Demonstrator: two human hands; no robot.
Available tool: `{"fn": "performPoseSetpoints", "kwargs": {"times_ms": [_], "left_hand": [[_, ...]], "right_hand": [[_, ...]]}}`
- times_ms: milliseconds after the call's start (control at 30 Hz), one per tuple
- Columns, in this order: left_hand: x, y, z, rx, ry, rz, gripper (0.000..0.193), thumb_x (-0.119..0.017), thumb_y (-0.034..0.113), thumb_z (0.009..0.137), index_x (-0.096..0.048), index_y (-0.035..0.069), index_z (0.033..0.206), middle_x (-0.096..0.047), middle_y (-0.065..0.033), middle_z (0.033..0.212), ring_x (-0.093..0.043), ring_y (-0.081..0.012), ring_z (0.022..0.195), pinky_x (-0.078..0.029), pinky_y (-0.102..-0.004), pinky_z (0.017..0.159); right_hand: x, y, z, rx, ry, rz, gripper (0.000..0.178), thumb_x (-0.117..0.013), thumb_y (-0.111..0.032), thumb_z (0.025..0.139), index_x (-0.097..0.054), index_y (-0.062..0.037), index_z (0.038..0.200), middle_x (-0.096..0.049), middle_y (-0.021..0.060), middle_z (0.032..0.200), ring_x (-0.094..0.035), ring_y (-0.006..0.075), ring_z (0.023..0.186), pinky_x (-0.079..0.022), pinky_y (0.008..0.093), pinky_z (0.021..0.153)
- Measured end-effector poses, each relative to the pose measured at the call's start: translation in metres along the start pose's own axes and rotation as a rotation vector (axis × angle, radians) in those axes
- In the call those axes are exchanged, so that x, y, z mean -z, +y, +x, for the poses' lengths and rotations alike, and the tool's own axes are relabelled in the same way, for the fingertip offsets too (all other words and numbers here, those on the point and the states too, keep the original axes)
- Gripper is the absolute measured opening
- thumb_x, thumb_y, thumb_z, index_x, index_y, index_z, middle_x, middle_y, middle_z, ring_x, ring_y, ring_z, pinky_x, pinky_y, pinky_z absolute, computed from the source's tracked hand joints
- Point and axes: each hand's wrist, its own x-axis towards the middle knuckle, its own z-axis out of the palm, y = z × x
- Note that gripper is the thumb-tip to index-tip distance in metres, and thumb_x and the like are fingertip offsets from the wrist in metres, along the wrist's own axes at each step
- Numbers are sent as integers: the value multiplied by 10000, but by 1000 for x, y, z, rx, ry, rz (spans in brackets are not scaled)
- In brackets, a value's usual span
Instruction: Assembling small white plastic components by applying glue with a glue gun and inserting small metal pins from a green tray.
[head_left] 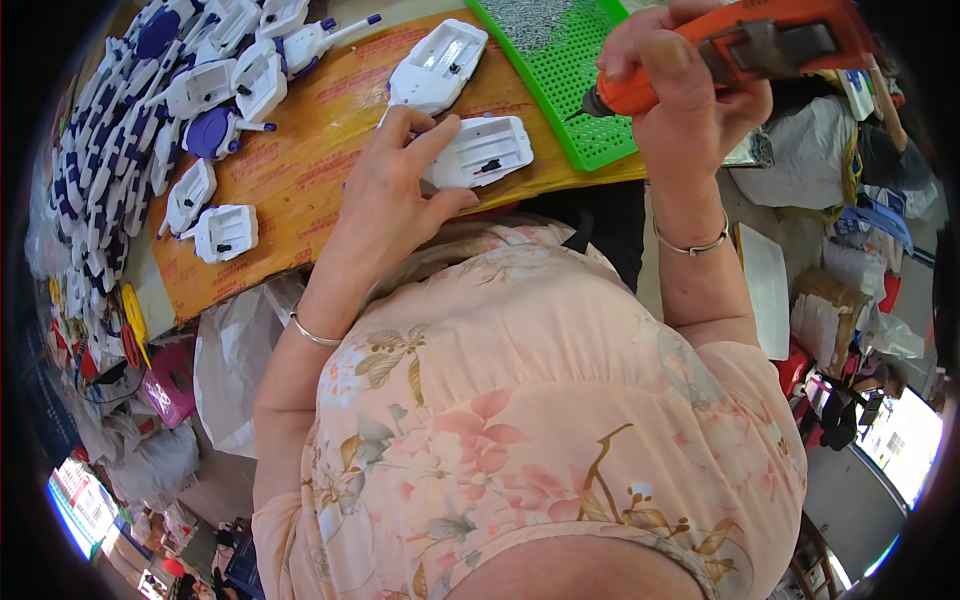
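Observation:
My left hand is closed round the left end of a white plastic casing on the table. The casing lies with its open compartments upward, and a small dark part shows inside. Raised at the upper right, my right hand grips an orange power screwdriver. Its dark tip points left and down, over the right part of a green perforated tray. Just beyond my left hand lies a second white casing, also with its hollow side up.
Small metal screws are heaped in the tray's far part. A big pile of white and purple plastic pieces covers the table's left side. Several loose casings lie before it on the brown tabletop. Bags stand at right.

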Motion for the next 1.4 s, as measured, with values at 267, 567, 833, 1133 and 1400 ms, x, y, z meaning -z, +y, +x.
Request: {"fn": "performPoseSetpoints", "kwargs": {"times_ms": [267, 567, 833, 1133, 1400], "left_hand": [[-3, -1, 1, -12, 10, -40, 647, -885, 110, 682, -664, 51, 1287, -543, -159, 1133, -613, -327, 959, -543, -404, 788], [-3, 1, -1, 25, 5, -57, 643, -878, 106, 679, -660, 28, 1279, -531, -160, 1104, -612, -331, 954, -544, -404, 791], [-5, 0, -1, 18, 10, -66, 647, -871, 113, 671, -662, 27, 1277, -537, -164, 1106, -610, -349, 971, -535, -419, 828], [-6, -2, -2, 8, 22, -45, 638, -868, 109, 668, -666, 17, 1267, -546, -163, 1094, -609, -349, 965, -532, -421, 833], [-6, 0, -2, 4, 31, -24, 641, -868, 102, 665, -665, 18, 1268, -547, -161, 1078, -609, -343, 957, -527, -422, 828]], "right_hand": [[-30, 71, 7, 427, -441, 519, 506, -771, 39, 804, -498, -28, 1224, -627, 48, 844, -592, 101, 723, -490, 251, 663], [-44, 78, 13, 502, -400, 457, 434, -839, 8, 759, -577, 16, 1105, -655, 51, 791, -627, 105, 690, -517, 256, 631], [-44, 67, 5, 161, -258, 314, 406, -835, 3, 766, -584, 12, 1085, -662, 52, 793, -635, 105, 693, -517, 254, 631], [-48, 45, -8, 150, -230, 177, 389, -859, -3, 754, -605, -2, 1049, -668, 28, 800, -632, 84, 694, -513, 243, 629], [-53, 30, -14, -93, -125, -6, 353, -837, 7, 789, -605, -3, 1056, -664, 24, 800, -631, 83, 690, -511, 241, 620]]}}
